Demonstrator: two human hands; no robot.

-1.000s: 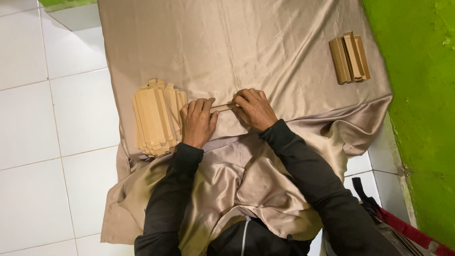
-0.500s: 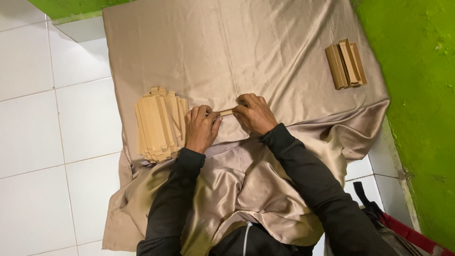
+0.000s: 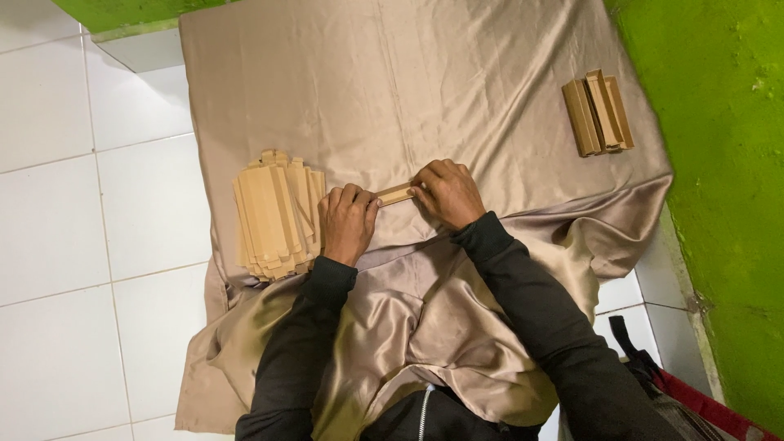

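Little has shifted since half a second ago — both hands stay on the same narrow piece, and only the view has drifted slightly, so the cloth and stacks sit a touch lower and to the right. That small tan cardboard strip [image 3: 395, 194] lies on the cloth between the two hands, near the middle of the scene. The left hand [image 3: 347, 222] closes its fingers over the strip's left end, knuckles up; the right hand [image 3: 447, 193] pinches the right end with curled fingers. How much of the strip is hidden under the palms is hard to tell from above.

Just left of the left hand, touching or nearly so, sits a fanned stack of flat cardboard pieces [image 3: 276, 214]. Well apart, at the far right, a small group of folded cardboard boxes [image 3: 598, 113] lies side by side. All of it rests on a beige satin cloth [image 3: 392, 90] that also drapes over the person's lap. White floor tiles [image 3: 90, 245] spread to the left — a green wall [image 3: 719, 163] runs down the right.
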